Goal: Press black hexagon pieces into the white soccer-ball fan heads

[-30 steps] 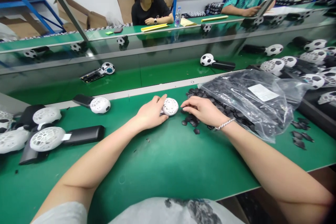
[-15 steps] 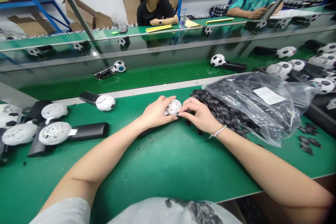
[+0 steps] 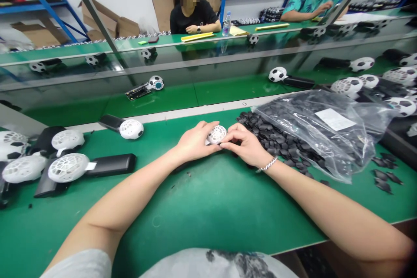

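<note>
My left hand [image 3: 194, 142] grips a white ball-shaped fan head [image 3: 217, 134] with a lattice shell, resting on the green table [image 3: 202, 200]. My right hand [image 3: 246, 144] is closed against the right side of the same head, fingertips pinched at its lower edge; whether a small piece is in them is hidden. A dark handle under my left hand is mostly covered. Just right of my hands lies a heap of small black pieces [image 3: 270, 137] spilling from a clear plastic bag [image 3: 322, 128].
Several fans with white heads and black handles [image 3: 70, 167] lie at the left, one more [image 3: 130, 129] further back. Finished football-pattern fans [image 3: 278, 74] ride the belt behind. More fans crowd the right edge [image 3: 374, 82]. Two people sit across the line.
My right hand left the black pieces and closed in on the fan head beside my left hand. The view shifted slightly.
</note>
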`<state>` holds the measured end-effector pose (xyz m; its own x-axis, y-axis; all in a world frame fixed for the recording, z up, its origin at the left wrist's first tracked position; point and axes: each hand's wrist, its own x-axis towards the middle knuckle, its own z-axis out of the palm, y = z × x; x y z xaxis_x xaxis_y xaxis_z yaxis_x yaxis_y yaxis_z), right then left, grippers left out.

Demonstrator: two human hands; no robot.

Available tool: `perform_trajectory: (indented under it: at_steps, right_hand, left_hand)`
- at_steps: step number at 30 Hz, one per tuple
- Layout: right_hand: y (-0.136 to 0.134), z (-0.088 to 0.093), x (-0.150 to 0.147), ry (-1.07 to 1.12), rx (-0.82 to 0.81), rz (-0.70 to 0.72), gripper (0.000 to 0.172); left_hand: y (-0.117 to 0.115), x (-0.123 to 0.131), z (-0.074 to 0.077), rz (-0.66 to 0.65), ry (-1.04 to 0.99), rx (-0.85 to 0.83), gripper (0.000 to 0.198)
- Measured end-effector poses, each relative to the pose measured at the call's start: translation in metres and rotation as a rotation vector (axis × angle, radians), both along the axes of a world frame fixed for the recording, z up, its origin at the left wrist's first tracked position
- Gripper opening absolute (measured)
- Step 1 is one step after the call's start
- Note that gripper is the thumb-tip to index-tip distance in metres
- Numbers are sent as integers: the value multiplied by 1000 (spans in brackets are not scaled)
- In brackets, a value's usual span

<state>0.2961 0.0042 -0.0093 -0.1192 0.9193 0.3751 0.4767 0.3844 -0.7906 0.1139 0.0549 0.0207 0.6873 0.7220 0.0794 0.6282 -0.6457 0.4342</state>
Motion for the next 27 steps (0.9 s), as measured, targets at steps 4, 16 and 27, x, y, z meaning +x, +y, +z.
perform_trajectory:
  at_steps: [4, 16, 27]
  right_hand:
    - [-1, 2, -1, -34, 9, -85, 11]
    - [1, 2, -5, 128, -175, -26, 41]
    - [3, 24, 33, -474, -142, -100, 8]
  left_hand:
    - [0, 0, 1, -14, -10, 0, 65]
    - [-4, 6, -1, -37, -11, 135, 57]
    - [17, -18, 0, -65, 86, 249, 65]
